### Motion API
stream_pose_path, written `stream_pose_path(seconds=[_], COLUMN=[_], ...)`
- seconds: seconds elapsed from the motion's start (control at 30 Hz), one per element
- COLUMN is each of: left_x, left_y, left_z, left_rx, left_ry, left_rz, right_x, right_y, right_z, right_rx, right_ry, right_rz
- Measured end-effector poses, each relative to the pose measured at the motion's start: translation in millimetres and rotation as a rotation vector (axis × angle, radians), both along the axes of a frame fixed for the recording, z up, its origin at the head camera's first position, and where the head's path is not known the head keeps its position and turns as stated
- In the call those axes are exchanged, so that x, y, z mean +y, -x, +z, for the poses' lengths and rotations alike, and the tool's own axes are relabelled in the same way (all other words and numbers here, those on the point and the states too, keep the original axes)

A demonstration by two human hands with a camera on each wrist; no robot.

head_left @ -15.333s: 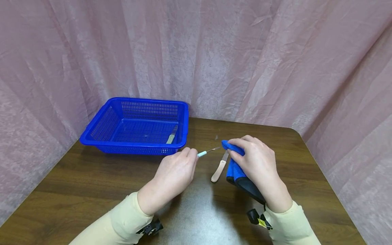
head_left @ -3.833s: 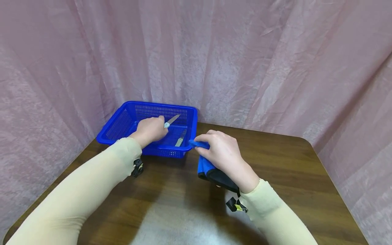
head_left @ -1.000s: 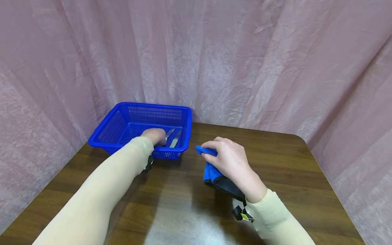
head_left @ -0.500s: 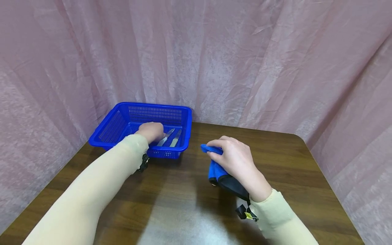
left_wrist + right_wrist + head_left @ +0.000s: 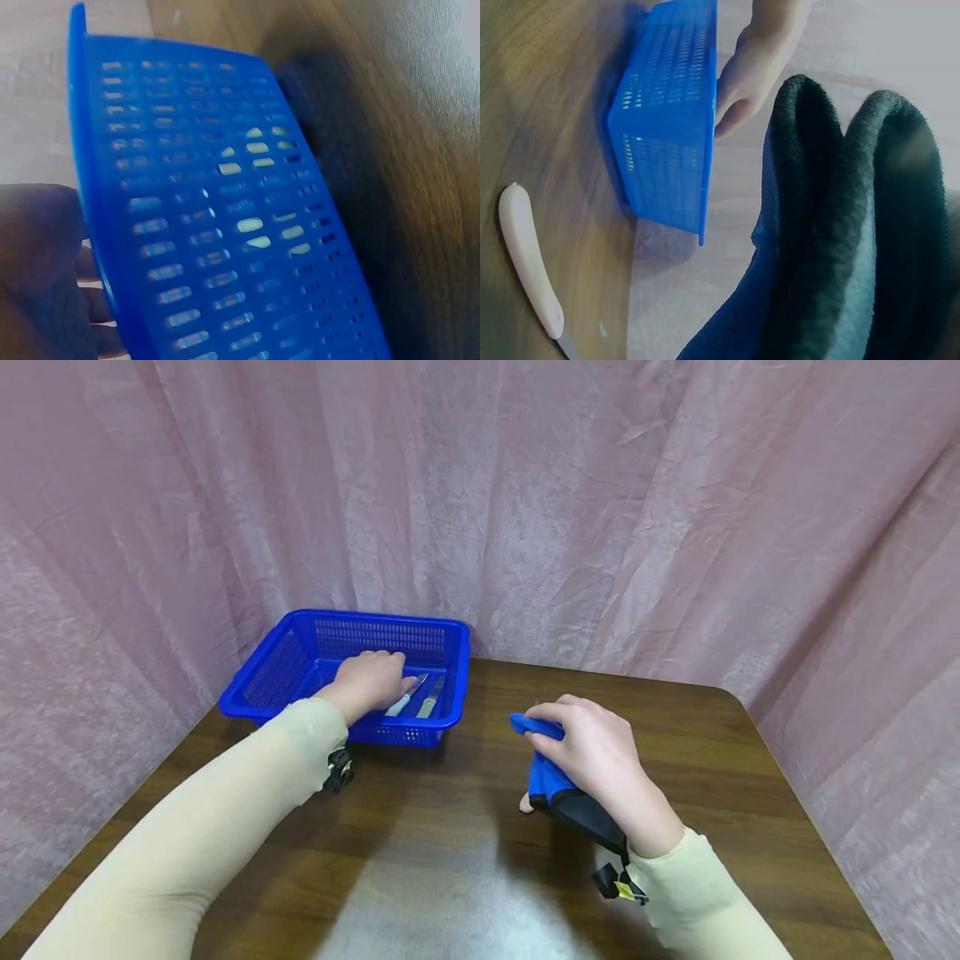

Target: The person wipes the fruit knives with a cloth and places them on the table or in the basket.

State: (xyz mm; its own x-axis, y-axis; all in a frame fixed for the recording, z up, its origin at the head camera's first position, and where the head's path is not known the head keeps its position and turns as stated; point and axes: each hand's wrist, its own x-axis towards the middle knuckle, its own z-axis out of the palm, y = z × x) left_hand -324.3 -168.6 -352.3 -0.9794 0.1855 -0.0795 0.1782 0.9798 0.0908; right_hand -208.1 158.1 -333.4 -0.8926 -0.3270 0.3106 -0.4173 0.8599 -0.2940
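My left hand (image 5: pixel 371 681) is inside the blue plastic basket (image 5: pixel 255 714), over its right half, fingers loosely extended and holding nothing. Beside its thumb a small knife with a pale blue handle (image 5: pixel 398 706) lies on the basket floor. To its right lies a second knife with a pale green handle (image 5: pixel 427 707). My right hand (image 5: pixel 600 747) pinches a folded blue cloth (image 5: pixel 550 777) with black edging, above the table. Below the cloth, a cream-handled knife (image 5: pixel 531 259) rests on the wood; in the head view only its handle end shows.
The brown wooden table (image 5: pixel 450 860) has a rounded far right corner. Pink curtains (image 5: pixel 525 510) hang behind it and at the sides. The basket stands at the table's far left, close to the curtain. A camera strap (image 5: pixel 339 770) sits on my left wrist.
My left hand has let go of the pale blue-handled knife in the basket and lifted away up and left. My right hand has drifted right with the cloth, uncovering the cream handle's end.
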Motion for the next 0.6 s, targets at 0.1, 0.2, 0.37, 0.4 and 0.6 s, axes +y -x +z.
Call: stream_pose_path(seconds=[0.1, 0.2, 0.37, 0.4, 0.6], left_x=[1.6, 4.7, 11.0, 12.2, 23.1], left_y=[-5.9, -12.0, -22.2, -24.1, -38.9], left_z=[1.2, 3.1, 6.5, 7.0, 11.3], left_rx=[0.030, 0.052, 0.113, 0.129, 0.194], left_ry=[-0.018, -0.031, -0.033, -0.031, -0.034], left_rz=[-0.030, -0.051, -0.090, -0.100, -0.153], right_x=[4.1, 9.0, 17.2, 19.0, 28.6], right_y=[-2.7, -3.8, -5.6, -6.1, -8.6], right_z=[0.1, -1.1, -4.5, -5.0, -6.2], right_rx=[-0.003, 0.003, 0.006, 0.005, 0.002], right_ry=[-0.003, -0.007, -0.010, -0.009, -0.018], right_rz=[-0.006, -0.012, -0.024, -0.028, -0.050])
